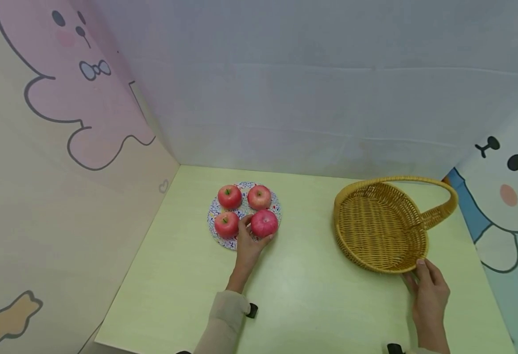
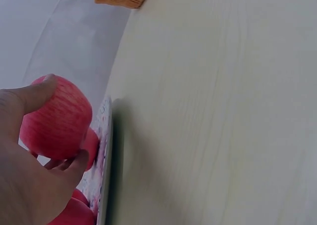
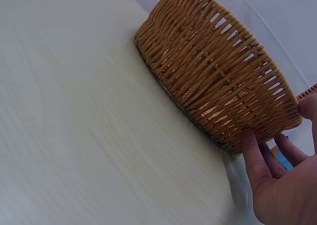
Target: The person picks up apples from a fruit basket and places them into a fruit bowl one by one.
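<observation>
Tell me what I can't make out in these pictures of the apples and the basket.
- Plate: left wrist view cuts it off; left hand hides the other apples.
- Grasped apple: underside hidden by fingers.
- Basket: inside hidden by its wall, right wrist view.
- Right hand: thumb cut off.

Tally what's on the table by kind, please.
apples: 4
plate: 1
wicker basket: 1
Total: 6
The left hand grips one apple; the right hand holds the basket's rim.

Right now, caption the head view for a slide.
Left hand grips an apple on the plate; right hand holds the basket.
</observation>
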The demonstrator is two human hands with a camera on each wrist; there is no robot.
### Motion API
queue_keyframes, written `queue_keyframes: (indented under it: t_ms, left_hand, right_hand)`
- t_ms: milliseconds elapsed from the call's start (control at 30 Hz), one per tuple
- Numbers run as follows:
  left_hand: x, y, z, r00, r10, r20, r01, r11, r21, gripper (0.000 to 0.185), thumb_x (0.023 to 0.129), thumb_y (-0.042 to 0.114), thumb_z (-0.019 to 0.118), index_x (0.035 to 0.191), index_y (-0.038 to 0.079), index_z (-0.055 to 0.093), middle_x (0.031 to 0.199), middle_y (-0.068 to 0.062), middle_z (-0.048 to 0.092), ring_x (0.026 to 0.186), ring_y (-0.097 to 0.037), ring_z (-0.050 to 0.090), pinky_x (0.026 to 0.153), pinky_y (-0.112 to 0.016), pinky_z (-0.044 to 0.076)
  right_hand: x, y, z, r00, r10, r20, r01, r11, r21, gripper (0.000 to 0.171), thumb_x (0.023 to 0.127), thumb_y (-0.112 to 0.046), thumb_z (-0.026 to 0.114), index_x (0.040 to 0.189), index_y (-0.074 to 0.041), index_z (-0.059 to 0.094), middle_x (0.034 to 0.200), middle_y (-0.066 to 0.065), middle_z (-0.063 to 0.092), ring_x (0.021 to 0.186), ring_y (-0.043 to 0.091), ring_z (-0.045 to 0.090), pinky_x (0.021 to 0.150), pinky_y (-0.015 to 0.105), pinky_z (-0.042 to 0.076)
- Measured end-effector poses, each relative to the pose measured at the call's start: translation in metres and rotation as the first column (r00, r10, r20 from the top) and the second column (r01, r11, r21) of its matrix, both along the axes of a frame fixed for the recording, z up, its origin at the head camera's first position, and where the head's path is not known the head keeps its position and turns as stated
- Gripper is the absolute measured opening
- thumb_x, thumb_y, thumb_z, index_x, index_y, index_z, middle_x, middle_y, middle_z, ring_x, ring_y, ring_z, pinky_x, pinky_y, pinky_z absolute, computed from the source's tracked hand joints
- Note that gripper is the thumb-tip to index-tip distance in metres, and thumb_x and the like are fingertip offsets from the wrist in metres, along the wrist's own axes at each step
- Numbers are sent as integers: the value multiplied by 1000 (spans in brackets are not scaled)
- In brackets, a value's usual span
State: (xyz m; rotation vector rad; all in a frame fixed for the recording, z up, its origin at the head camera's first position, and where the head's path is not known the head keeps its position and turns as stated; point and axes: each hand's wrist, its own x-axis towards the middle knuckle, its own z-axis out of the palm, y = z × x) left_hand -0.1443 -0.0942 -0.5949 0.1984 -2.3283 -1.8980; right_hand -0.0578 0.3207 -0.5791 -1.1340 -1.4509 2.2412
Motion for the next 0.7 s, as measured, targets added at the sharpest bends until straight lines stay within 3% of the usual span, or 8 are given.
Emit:
queue_keyframes:
  t_ms: [333, 700]
  left_hand:
    - [-5, 7, -11, 997, 75, 11, -74, 995, -71, 84, 83, 13, 89, 149, 8, 37, 152, -17, 51, 145, -37, 49, 118, -53, 45]
    - [-7, 9, -16, 994, 112, 11, -111, 992, -58, 81, 86, 15, 87, 150, 8, 37, 155, -16, 50, 146, -35, 48, 120, -53, 44]
  right_hand:
    - [0, 0, 0, 1000, -3, -3, 3, 1000, -12, 55, 100, -33, 69, 149, -14, 54, 125, -9, 61, 98, -6, 70, 75, 14, 60]
    - [0, 1, -1, 1000, -1, -6, 1, 1000, -10, 55, 100, -33, 69, 149, -14, 54, 127, -8, 60, 100, -6, 69, 76, 14, 60]
